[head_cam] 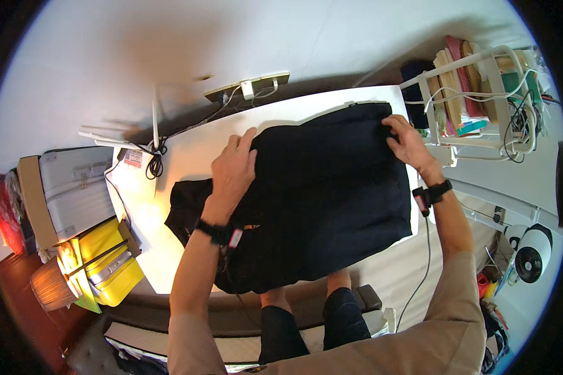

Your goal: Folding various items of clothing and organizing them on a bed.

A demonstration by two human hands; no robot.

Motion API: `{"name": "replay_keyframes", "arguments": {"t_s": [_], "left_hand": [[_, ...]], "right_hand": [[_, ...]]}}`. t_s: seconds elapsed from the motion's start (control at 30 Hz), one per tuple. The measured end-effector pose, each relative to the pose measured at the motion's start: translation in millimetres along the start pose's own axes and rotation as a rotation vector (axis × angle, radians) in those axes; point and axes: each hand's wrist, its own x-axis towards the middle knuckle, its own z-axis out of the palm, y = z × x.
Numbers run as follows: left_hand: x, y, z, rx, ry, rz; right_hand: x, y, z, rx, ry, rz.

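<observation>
A black cloth garment (319, 187) lies spread over a white table (169, 262), its lower edge hanging past the table's near side. My left hand (234, 164) rests at the garment's upper left edge, fingertips by the cloth; whether it pinches the fabric cannot be told. At the top right corner of the garment, my right hand (403, 140) has its thumb and fingers bent at the edge, and its grip is unclear. A narrower part of the garment extends left, past my left wrist. Both wrists wear black straps with small devices.
A white router (131, 157) with antennas and a coiled black cable stands at the table's left end. Behind the table is a wall socket strip (262, 86) with plugs. A white metal rack (478, 61) adjoins the right end. A lamp (51, 283) and suitcases are at left.
</observation>
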Motion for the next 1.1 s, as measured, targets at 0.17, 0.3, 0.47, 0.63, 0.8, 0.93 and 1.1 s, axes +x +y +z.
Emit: {"name": "replay_keyframes", "arguments": {"t_s": [0.17,0.3,0.47,0.63,0.8,0.93,1.1], "left_hand": [[1.0,-5.1,62.9,0.161,-0.007,-0.088],[-0.5,-14.8,71.3,0.178,0.251,-0.004],[-39.5,4.5,32.6,0.169,0.162,0.116],[-184.6,17.8,-15.9,-0.023,-0.120,0.328],[-276.8,-2.2,-18.6,-0.085,-0.519,0.572],[-284.0,-10.4,-12.8,-0.022,-0.567,0.530],[-287.2,-16.2,-0.3,0.101,-0.666,0.526]], "right_hand": [[21.7,14.1,61.2,-0.495,0.226,-0.164],[24.8,36.2,81.5,-0.532,0.408,-0.264],[15.9,15.4,63.6,-0.382,0.265,-0.147],[-114.0,-81.0,73.4,0.180,0.408,-0.366],[-289.2,-108.0,257.5,0.829,-0.221,0.135],[-327.5,-132.4,366.8,0.847,0.044,0.622],[-304.2,-103.3,457.0,0.319,-0.017,0.280]]}}
